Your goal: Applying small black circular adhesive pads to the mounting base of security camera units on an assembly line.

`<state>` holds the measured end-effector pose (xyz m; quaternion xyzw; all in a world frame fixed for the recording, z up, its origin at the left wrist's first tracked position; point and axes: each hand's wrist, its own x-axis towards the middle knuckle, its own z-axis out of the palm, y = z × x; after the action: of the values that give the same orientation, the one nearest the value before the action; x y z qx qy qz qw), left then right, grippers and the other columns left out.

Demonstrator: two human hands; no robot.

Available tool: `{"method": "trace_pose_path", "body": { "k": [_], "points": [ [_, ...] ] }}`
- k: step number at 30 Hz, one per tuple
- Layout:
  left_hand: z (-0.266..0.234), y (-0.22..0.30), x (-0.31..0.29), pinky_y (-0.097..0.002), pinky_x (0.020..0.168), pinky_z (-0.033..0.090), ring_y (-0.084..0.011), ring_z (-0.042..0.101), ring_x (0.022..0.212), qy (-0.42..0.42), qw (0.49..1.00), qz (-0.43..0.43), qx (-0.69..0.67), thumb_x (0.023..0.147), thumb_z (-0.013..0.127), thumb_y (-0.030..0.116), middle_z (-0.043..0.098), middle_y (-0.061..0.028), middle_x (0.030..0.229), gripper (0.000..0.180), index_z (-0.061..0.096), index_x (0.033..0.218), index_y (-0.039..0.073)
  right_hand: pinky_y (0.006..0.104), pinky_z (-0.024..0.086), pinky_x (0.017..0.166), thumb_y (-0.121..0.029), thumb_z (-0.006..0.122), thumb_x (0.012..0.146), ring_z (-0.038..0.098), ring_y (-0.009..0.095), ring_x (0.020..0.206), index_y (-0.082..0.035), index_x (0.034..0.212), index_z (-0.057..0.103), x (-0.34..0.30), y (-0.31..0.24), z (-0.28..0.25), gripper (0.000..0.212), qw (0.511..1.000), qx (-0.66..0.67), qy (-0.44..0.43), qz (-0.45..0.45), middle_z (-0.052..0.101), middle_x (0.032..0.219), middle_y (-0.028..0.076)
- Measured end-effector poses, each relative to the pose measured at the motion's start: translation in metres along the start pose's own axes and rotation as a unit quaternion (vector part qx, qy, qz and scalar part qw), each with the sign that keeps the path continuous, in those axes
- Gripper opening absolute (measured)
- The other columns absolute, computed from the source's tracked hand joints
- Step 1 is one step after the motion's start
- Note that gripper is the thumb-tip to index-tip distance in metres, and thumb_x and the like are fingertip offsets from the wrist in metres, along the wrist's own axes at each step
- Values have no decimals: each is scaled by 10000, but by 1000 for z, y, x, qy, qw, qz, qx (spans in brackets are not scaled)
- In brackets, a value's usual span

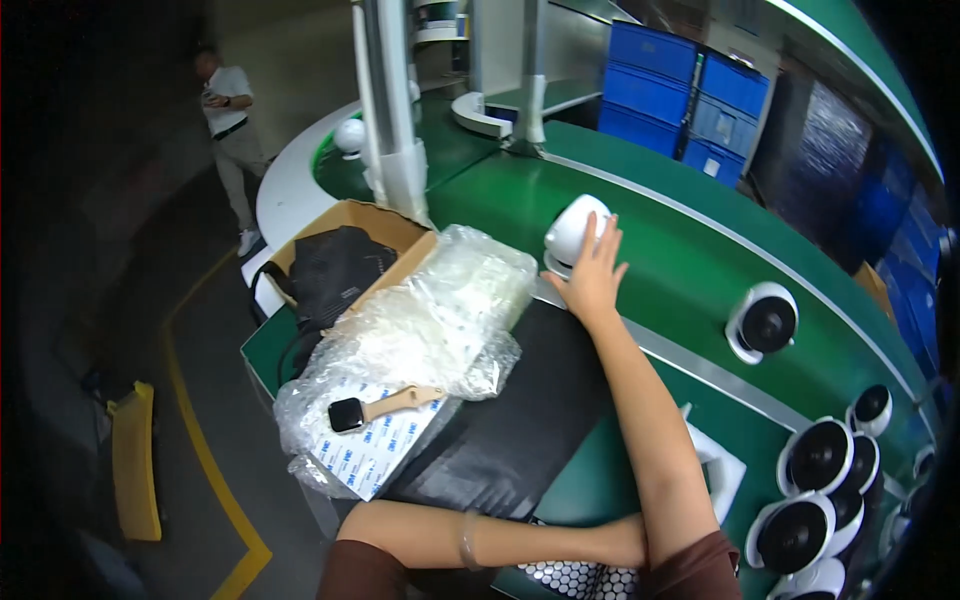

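Observation:
My right hand [593,278] reaches out over the green conveyor belt [660,250]. Its fingers are spread against the side of a white rounded device on a small round base [575,230], touching it without wrapping round it. My left forearm [430,535], with a clear band at the wrist, crosses low in front of me toward the right. Its hand is hidden behind my right forearm. Farther right on the belt stands a similar white device with a round black face [766,322].
Several more such devices [815,455] crowd the right. Left of my right arm lie bubble wrap [430,310], a smartwatch [348,414] on a printed sheet, and a cardboard box [400,232] holding a black bag. Blue crates [645,90] stand behind the belt; a person [230,120] stands far left.

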<state>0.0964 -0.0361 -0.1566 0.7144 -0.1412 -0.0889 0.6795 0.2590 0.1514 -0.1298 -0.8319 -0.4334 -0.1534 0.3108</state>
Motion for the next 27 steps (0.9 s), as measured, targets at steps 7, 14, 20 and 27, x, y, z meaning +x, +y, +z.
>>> {"method": "trace_pose_path", "body": {
  "k": [7,14,20,27],
  "points": [
    [3,15,-2,-343,751,432,-224,556,863,18,997,-68,-37,750,552,131,598,-177,930,307,543,1008,-36,429,351,902,-194,737,523,348,418,1095,-157,1282,216,15,52,-11,922,987,100,112,-57,273,1214,264],
    [-4,7,0,-199,454,314,-9,402,533,-5,987,-136,-83,818,573,211,556,27,610,221,588,738,6,354,514,631,-551,526,684,538,284,922,-100,1159,460,7,51,-141,658,856,421,-200,225,506,1094,143],
    [0,30,-5,-169,703,425,-50,547,784,-87,974,-191,-82,815,570,129,612,-58,842,186,557,931,-16,292,486,597,-477,474,757,591,159,798,-69,1103,531,-92,76,-264,538,882,362,-273,132,584,963,85],
    [13,24,-6,-170,556,339,-9,410,617,-35,989,-104,-100,867,468,145,512,37,673,155,518,887,0,265,485,540,-494,437,750,593,165,639,10,997,525,-167,97,-256,569,889,251,-298,240,591,800,116]
  ]
}}
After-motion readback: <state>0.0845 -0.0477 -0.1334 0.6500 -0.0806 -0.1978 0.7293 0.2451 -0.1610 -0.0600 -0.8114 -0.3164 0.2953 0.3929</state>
